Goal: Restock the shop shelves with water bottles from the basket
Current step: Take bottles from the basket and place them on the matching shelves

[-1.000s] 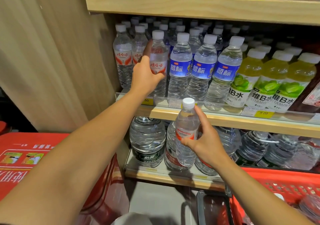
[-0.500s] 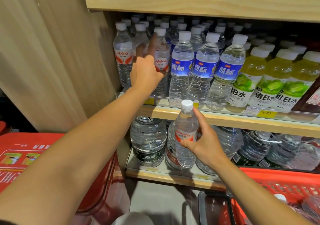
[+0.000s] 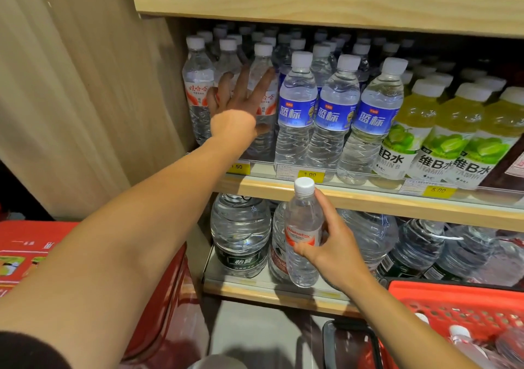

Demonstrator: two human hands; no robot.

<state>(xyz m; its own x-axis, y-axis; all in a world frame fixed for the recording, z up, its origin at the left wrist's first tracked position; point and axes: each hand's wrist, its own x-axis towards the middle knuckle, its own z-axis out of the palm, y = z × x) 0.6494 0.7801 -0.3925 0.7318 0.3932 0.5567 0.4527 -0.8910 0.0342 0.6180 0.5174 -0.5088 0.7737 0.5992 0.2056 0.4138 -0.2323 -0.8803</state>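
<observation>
front row of the middle shelf: three blue-label water bottles [image 3: 296, 113], three green vitamin b drink bottles [image 3: 402, 136], at least two red-label water bottles [image 3: 198, 90]; the rows behind cannot be counted. one red-label bottle [image 3: 302, 235] in hand. one red basket [image 3: 453, 309]. three yellow price tags [image 3: 309, 174].

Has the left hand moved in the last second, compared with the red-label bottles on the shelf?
Yes. The left hand let go of the front red-label bottle, opened its fingers and reached deeper between the bottles.

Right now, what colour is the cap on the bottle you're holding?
White; the cap shows best in the head view, atop the bottle.
</observation>
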